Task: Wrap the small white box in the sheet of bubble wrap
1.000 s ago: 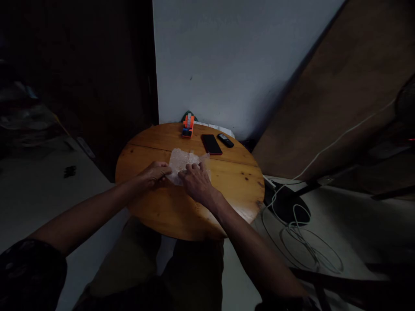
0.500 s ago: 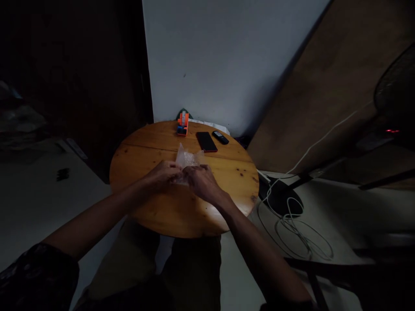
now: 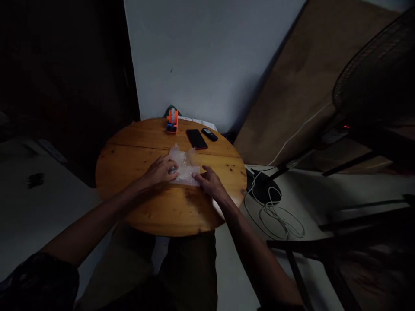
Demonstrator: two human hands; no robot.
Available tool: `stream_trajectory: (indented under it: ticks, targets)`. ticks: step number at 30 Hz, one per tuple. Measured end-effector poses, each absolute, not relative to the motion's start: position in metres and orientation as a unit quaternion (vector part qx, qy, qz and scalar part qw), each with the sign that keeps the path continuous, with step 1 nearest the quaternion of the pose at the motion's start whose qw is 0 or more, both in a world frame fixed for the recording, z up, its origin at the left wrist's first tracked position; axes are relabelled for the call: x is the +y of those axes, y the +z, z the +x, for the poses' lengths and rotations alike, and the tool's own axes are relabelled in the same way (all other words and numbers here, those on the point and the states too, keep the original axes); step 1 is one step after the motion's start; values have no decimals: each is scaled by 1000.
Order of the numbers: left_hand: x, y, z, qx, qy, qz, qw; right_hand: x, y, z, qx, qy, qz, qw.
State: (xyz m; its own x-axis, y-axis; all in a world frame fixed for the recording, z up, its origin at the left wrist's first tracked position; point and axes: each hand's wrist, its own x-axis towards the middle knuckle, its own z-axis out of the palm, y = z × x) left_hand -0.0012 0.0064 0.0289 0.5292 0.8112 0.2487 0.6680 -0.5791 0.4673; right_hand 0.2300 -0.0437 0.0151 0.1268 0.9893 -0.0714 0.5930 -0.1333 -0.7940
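A piece of clear bubble wrap [image 3: 186, 172], partly folded over, lies on the round wooden table [image 3: 142, 216]. Its far corners stick up. My left hand [image 3: 161, 170] is closed on the left edge of the wrap, fingers curled and thumb in front. A small greyish patch shows between that thumb and the fingers; I cannot make out what it is. At the right edge, my right hand [image 3: 210, 182] rests its thumb on the wrap, with its forefinger held apart and its other fingers partly hidden. Whether anything lies inside the wrap is not visible.
An orange tape dispenser [image 3: 172, 121] stands at the table's back, near a dark smartphone [image 3: 196, 139] and a small black keypad phone [image 3: 209, 134]. White cable [image 3: 272, 211] lies coiled on the floor at right, beside a fan [image 3: 372, 65]. A wall [image 3: 201, 56] rises behind.
My hands were close together over the bubble wrap; now they are apart at its two sides. The wrap lies flatter and more spread in front. The view has shifted a little to the right.
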Motion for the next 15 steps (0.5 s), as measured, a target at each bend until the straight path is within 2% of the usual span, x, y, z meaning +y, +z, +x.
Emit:
stream_trajectory:
  ticks: [4,8,15]
  targets:
    - [2,23,2,426,253,850,181,-29,5,222,-571,303,-680,347]
    - [-9,23,11,469,244,834,158,-27,-1,216,-583,280,-651,397]
    - [-22,29,21,497,227,828,129,-34,11,195,-625,218,-615,428]
